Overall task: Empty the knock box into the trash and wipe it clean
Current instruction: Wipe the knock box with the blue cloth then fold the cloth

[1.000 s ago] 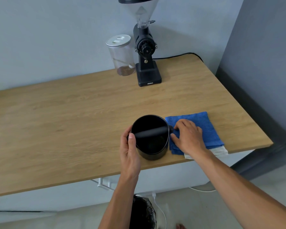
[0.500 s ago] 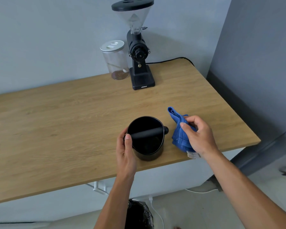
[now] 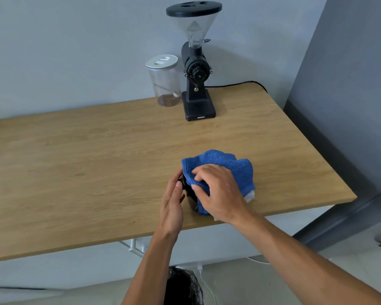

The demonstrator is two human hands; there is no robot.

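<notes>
Pressing blue cloth onto knock box

We see even, soft daylight, no glare. Grinder casts a faint shadow right onto the wall. Table edges bow from wide-angle distortion; lower-right corner blurred.

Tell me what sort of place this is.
Probably a home coffee corner: an electric coffee grinder and a clear lidded jar stand on a wooden table against a plain wall.
</notes>
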